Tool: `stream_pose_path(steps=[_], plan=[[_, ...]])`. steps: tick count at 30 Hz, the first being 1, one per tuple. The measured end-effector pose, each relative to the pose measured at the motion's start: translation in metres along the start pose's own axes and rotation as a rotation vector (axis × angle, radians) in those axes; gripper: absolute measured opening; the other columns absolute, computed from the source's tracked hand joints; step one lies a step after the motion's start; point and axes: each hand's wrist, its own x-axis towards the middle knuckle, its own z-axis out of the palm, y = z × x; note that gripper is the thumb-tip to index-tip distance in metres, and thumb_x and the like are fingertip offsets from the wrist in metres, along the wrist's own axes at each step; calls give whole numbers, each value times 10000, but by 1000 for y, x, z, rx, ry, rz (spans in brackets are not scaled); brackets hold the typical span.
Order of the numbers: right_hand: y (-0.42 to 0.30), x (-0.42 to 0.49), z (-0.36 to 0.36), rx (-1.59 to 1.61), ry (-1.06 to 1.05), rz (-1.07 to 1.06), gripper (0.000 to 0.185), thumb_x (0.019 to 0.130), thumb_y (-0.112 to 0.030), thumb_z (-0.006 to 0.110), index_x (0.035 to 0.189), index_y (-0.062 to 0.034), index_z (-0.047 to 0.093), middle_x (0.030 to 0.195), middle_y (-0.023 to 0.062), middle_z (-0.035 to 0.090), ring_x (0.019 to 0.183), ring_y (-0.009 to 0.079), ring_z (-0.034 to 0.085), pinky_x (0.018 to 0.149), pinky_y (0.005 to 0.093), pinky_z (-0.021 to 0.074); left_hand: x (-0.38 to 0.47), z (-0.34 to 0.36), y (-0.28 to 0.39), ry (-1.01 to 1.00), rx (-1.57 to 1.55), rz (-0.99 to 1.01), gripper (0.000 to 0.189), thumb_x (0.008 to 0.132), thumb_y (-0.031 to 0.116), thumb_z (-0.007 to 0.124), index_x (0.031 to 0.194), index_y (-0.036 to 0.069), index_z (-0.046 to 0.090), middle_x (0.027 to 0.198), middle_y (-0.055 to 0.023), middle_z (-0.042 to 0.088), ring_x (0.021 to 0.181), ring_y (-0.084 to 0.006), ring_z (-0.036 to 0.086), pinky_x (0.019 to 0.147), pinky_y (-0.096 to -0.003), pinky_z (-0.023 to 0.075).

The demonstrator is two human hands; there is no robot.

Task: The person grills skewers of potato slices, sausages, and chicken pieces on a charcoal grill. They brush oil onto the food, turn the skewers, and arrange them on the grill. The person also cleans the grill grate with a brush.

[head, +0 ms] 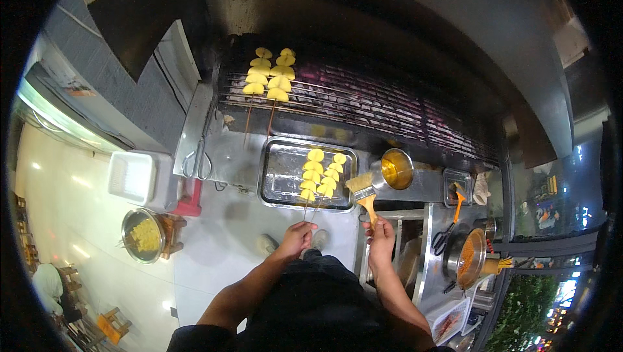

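My left hand grips the lower ends of two skewers of yellow potato slices, held over a rectangular metal tray. In my right hand is a wooden-handled basting brush, its bristles between the skewers and a metal pot of yellow oil. Two more skewers of yellow slices lie at the left end of the charcoal grill, their sticks jutting out over its front edge.
Tongs lie left of the tray. A bowl of yellow skewers and a white plastic basket are at the left. The right counter holds an orange-handled brush, black-handled scissors and a pan of reddish-orange seasoning.
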Motion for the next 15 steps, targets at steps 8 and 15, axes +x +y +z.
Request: stream_pose_path(steps=[8,15], plan=[[79,23,39,193,36,195,193,988,-308,451,1003,-119,485,811,55,646,590,99,488,497,250,382,-104,-1,49,116,319,-1,183,977,207,493,956,43,573,679,38,436,581,-82,379,531,-230,315],[80,25,51,181,-47,488,203,943,-270,529,992,-82,472,710,44,574,502,113,459,409,255,337,-160,104,131,105,259,13,264,989,300,494,924,52,558,659,37,411,580,-93,367,538,-248,306]])
